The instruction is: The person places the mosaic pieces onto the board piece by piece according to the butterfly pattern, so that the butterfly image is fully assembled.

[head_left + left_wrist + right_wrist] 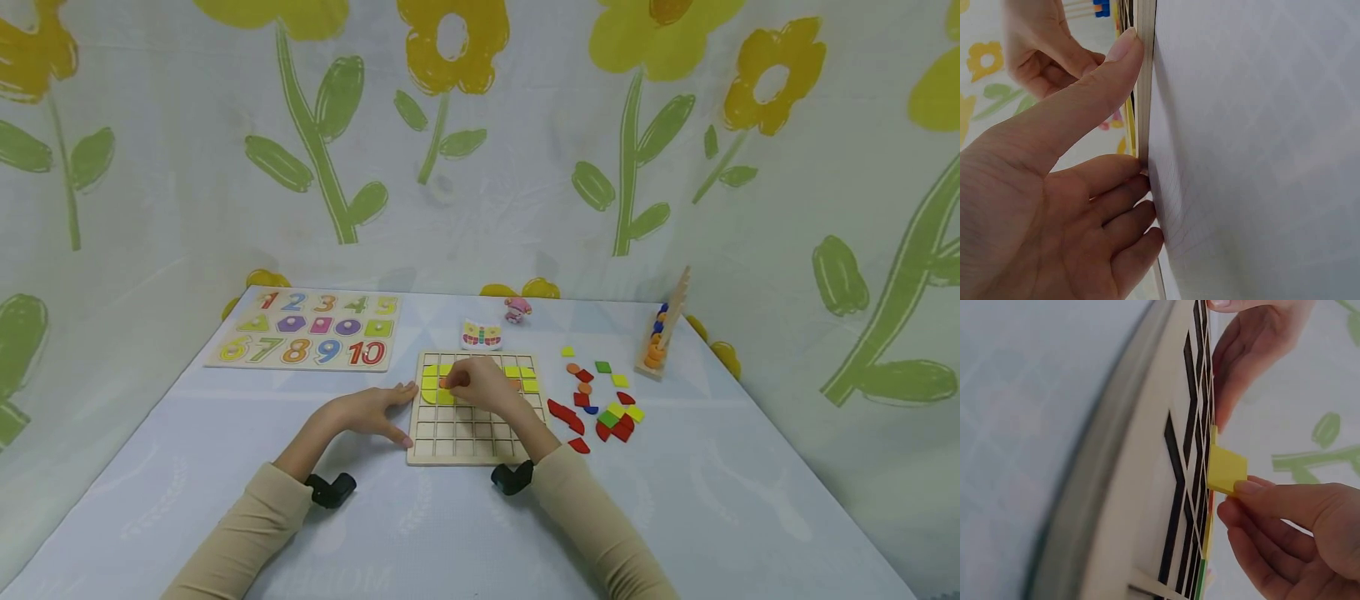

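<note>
A wooden grid board (pixel 468 457) lies on the table, with several yellow tiles and an orange tile in its upper squares. My right hand (pixel 480 385) is over the board's upper left part. In the right wrist view it pinches a yellow square tile (pixel 1227 469) between thumb and fingers, tilted against the board's face. My left hand (pixel 371 412) touches the board's left edge with thumb and fingers spread apart. The left wrist view shows its thumb (pixel 1100 84) along that edge and the other fingers lower down, slightly bent. Part of the grid is hidden under my right hand.
Loose red, green, yellow, orange and blue pieces (pixel 618 421) lie right of the board. Behind it are a butterfly picture card (pixel 481 336) and a pink figurine (pixel 517 309). A number puzzle (pixel 311 329) lies at the back left; a wooden bead frame (pixel 663 329) stands back right.
</note>
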Demonstrator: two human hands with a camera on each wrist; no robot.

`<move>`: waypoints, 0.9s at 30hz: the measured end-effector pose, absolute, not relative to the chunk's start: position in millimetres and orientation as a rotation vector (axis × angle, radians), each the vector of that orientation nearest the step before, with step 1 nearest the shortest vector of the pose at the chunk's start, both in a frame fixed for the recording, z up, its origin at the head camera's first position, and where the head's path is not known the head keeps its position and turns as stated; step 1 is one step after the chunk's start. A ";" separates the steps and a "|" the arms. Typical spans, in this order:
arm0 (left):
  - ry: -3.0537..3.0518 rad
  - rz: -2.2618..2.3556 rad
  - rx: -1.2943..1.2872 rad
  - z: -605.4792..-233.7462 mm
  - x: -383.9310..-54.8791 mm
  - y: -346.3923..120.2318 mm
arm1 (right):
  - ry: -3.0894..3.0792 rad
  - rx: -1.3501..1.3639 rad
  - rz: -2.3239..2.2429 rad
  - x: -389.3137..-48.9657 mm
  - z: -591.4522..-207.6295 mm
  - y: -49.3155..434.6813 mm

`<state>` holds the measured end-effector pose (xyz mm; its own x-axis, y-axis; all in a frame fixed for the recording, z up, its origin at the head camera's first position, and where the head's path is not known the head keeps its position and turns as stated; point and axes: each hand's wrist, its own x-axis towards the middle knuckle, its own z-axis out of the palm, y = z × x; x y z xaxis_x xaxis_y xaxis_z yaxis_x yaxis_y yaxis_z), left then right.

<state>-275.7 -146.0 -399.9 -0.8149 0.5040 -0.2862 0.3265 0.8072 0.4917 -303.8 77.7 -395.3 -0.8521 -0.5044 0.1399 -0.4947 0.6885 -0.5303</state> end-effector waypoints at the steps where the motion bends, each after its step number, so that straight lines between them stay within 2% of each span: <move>1: 2.586 0.596 0.628 -400.0 -275.6 -145.8 | 2.878 -0.843 -0.889 -304.2 -395.9 77.7; 10: 2.584 0.594 0.641 -400.2 -275.1 -145.6 | 2.842 -0.665 -0.781 -299.7 -395.4 77.7; 19: 2.580 0.599 0.613 -400.5 -276.3 -145.9 | 2.823 -0.791 -0.698 -295.0 -392.0 82.4; 27: 2.588 0.602 0.618 -399.9 -275.7 -145.1 | 2.827 -0.764 -0.771 -288.6 -379.4 108.0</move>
